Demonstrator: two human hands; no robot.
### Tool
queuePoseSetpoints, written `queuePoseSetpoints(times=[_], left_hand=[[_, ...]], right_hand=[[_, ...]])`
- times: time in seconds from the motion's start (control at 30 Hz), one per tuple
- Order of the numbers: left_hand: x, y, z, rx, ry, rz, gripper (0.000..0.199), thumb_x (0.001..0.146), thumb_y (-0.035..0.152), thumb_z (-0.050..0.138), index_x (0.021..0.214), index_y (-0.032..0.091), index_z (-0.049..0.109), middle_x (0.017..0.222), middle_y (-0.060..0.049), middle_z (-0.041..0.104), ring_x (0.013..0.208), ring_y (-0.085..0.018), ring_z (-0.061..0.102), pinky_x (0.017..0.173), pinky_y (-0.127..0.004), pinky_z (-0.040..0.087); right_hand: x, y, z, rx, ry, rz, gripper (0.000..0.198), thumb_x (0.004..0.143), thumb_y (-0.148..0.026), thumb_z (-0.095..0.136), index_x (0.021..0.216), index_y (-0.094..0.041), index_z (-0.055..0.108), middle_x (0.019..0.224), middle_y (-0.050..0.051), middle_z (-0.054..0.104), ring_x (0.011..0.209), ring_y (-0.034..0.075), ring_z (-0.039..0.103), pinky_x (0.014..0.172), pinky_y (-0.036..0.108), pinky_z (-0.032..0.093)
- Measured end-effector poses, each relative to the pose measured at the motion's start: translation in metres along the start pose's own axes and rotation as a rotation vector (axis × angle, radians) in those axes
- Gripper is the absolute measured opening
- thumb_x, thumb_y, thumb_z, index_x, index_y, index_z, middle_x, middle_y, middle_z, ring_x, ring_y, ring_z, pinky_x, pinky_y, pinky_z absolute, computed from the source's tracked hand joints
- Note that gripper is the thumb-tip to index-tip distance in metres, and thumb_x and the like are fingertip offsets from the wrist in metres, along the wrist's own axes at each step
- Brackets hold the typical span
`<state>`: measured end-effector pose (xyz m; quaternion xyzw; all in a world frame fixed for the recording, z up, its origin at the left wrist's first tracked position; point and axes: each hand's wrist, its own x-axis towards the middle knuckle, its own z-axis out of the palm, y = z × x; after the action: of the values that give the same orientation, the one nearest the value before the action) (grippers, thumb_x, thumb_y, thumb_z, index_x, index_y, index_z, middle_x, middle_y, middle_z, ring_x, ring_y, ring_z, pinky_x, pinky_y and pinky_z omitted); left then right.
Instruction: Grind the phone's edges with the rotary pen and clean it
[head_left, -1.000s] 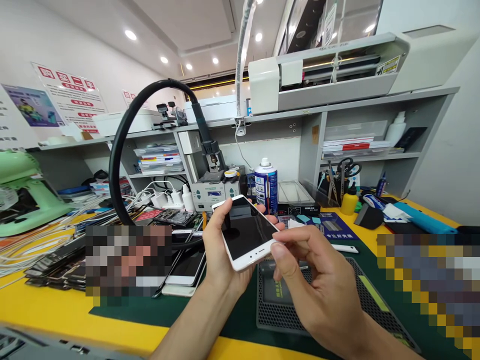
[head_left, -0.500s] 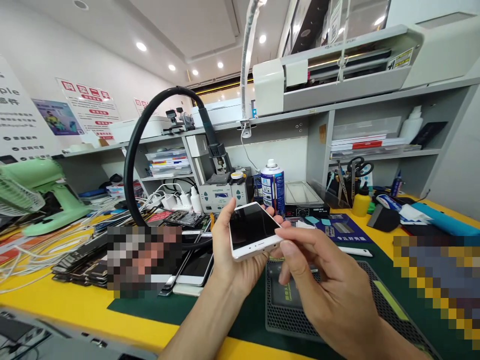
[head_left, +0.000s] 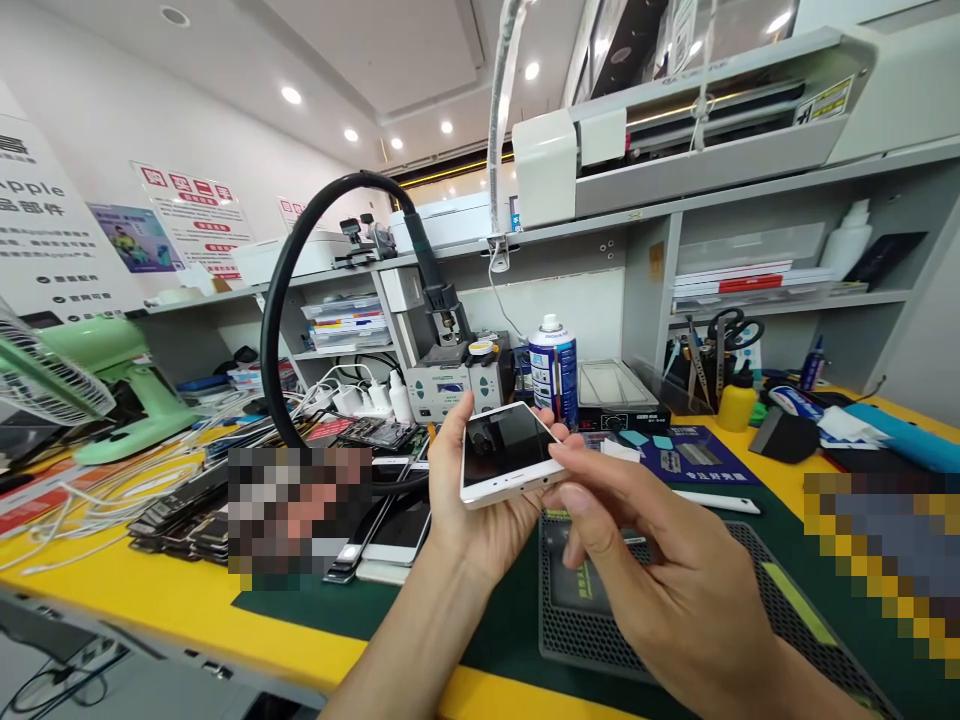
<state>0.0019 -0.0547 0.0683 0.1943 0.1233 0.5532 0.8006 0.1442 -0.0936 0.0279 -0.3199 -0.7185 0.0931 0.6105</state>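
A white smartphone [head_left: 507,450] with a dark, glossy screen lies face up, tilted toward me, in the middle of the head view. My left hand [head_left: 459,500] cradles it from below, thumb along its left side and fingertips curling over the far right edge. At the near right corner, the index finger and thumb of my right hand [head_left: 667,560] close around the phone's end; the other fingers are curled beneath. Below the hands is a dark perforated repair mat [head_left: 592,635] on a green work surface. Under the phone, most of the left palm is hidden.
Stacks of phone parts [head_left: 187,525] and several loose phones [head_left: 397,530] crowd the left. Behind stand a grey rework station [head_left: 450,388] with a thick black hose [head_left: 274,300] and a blue spray can [head_left: 553,370]. A green fan [head_left: 112,390] is far left, a yellow bottle [head_left: 736,402] right.
The phone has tipped slightly, so more of its near white edge shows. Both hands keep nearly the same hold. The whole view has shifted a little.
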Motion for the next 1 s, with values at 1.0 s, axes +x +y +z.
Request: queuePoseSetpoints(times=[1.0], left_hand=[[-0.002,-0.001,-0.001,-0.039,-0.021,-0.038,0.073,0.097,0.062,0.039,0.089,-0.003,0.071,0.077,-0.02,0.074,0.073,-0.032,0.077,0.071,-0.037,0.063]], right_hand=[[-0.004,0.009,0.01,-0.25,-0.102,-0.608,0.044,0.092,-0.011,0.059,0.135,-0.002,0.055,0.074,0.006,0.07,0.058,0.016,0.063,0.051,0.03,0.05]])
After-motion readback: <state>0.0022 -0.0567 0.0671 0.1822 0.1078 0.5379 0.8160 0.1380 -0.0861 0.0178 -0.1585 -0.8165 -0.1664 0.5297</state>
